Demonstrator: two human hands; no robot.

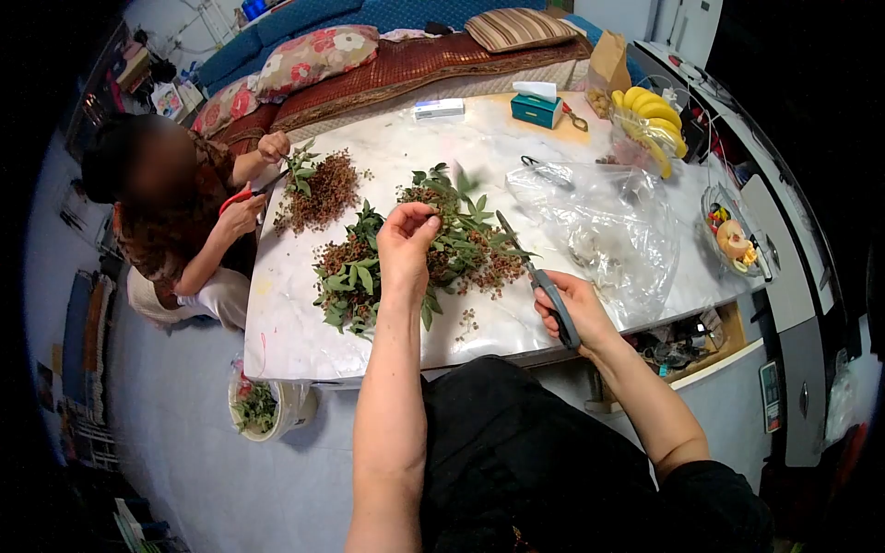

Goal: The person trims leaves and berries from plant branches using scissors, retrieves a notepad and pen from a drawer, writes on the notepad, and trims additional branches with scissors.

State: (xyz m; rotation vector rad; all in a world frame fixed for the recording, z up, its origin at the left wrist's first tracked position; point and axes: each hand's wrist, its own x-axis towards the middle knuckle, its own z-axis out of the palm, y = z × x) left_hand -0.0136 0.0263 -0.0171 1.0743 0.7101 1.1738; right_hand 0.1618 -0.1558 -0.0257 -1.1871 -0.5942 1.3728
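The left hand [406, 241] is pinching narrowly over the leafy sprigs [454, 247], its contents unclear; the right hand [579, 310] is gripping scissors [559, 311] beside them, over the tabletop [493, 336].

Scissors [544, 284] in right hand [578, 311], berried sprigs [348, 276] (leafy)

Desk [479, 138]: white, faint grey marbling. Berries [323, 189] reddish-brown; leaves [361, 276] green. Tissue box [536, 111] dark green. Bananas [654, 109] yellow. Cushion [524, 29] tan with dark stripes. Cushion [318, 60] beige, red-and-white flowers. Sofa [387, 17] blue.
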